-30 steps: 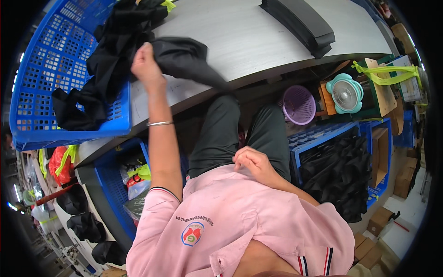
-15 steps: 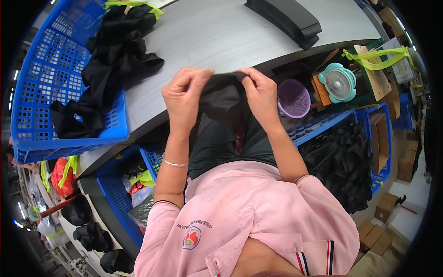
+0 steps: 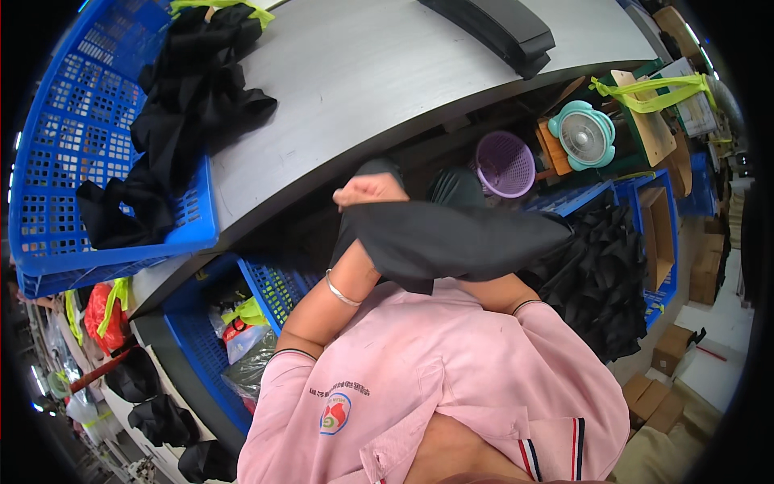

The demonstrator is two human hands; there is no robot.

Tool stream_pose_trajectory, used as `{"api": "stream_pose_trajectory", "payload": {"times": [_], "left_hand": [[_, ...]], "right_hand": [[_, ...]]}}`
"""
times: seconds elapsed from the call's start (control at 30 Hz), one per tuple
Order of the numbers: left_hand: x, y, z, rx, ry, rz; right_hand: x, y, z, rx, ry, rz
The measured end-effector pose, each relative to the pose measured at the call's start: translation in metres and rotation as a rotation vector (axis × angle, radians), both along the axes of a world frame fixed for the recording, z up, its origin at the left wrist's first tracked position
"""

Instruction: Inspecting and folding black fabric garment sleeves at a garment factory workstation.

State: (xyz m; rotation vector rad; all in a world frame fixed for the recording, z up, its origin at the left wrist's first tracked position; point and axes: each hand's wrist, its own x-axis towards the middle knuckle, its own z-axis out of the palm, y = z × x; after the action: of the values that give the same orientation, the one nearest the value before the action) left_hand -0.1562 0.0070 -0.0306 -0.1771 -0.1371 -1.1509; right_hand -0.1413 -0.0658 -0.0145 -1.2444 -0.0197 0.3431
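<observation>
Since half a second ago we swing the black cloth (image 3: 459, 239) out flat to the right, off the grey table (image 3: 355, 81) edge and over our lap. Left hand (image 3: 367, 192) is clenched on its corner; the right hand is hidden under the fabric, so we cannot tell its grip. One pinch only: the loose end could droop and slide toward the purple basket (image 3: 505, 164)

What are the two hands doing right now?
Left hand: closed, gripping the black cloth.
Right hand: hidden under the cloth, cannot tell.
</observation>
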Motion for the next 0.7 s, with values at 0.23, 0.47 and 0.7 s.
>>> {"api": "stream_pose_trajectory", "payload": {"times": [0.23, 0.47, 0.7], "left_hand": [[0.006, -0.024, 0.103, 0.914, -1.312, 0.640], [0.061, 0.001, 0.045, 1.003, -0.865, 0.989], [0.046, 0.006, 0.031, 1.119, -0.734, 1.022]], "right_hand": [[-0.051, 0.021, -0.044, -0.043, -0.021, 0.143], [-0.064, -0.046, 0.001, -0.394, 0.506, -0.199], [-0.049, -0.062, 0.080, -0.874, -0.606, -0.548]]}}
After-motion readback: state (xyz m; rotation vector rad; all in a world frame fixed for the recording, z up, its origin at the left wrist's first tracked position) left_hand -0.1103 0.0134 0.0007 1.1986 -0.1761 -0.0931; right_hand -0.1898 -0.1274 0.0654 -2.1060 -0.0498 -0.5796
